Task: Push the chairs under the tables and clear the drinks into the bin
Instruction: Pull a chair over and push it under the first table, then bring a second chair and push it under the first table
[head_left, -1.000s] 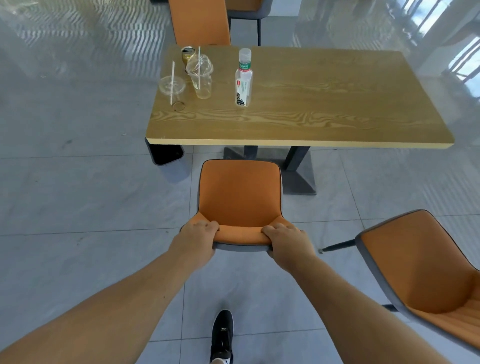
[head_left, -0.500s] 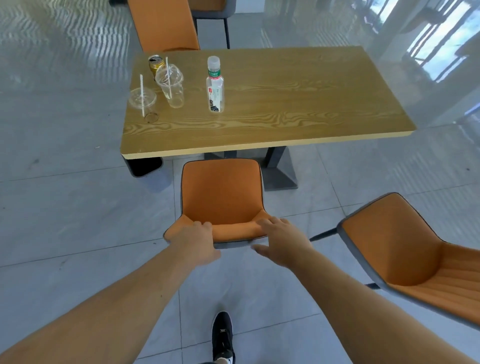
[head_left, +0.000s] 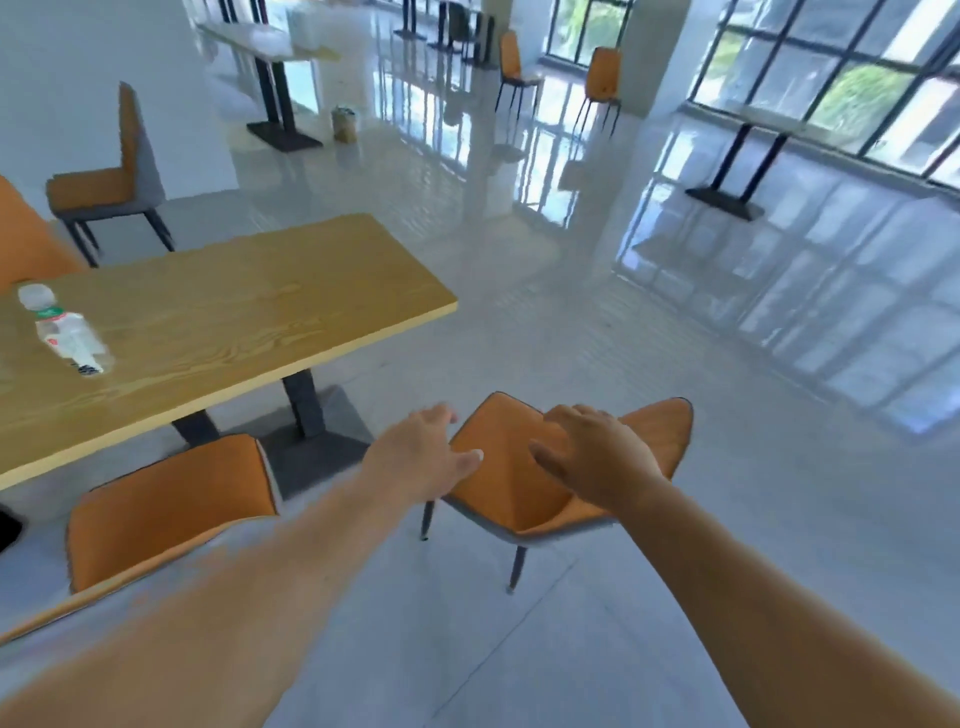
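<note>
A wooden table (head_left: 249, 317) fills the left. A clear water bottle (head_left: 65, 332) with a green and red label stands on it near the left edge. One orange chair (head_left: 171, 504) sits with its seat partly under the table's near edge. A second orange chair (head_left: 509, 467) stands apart on the floor, right of the table. My left hand (head_left: 421, 452) and my right hand (head_left: 597, 457) hover over that second chair's backrest, both with fingers spread and holding nothing. The cups and can are out of view.
Another orange chair (head_left: 106, 182) stands beyond the table by the white wall. A small bin (head_left: 344, 123) sits on the floor near a far table base (head_left: 283, 136). More chairs (head_left: 602, 85) stand by the pillar. A black table base (head_left: 727, 200) stands at right.
Both hands let go of the first chair's backrest. The view swung right, and the hands now reach over the second chair. The cups and can left the view.
</note>
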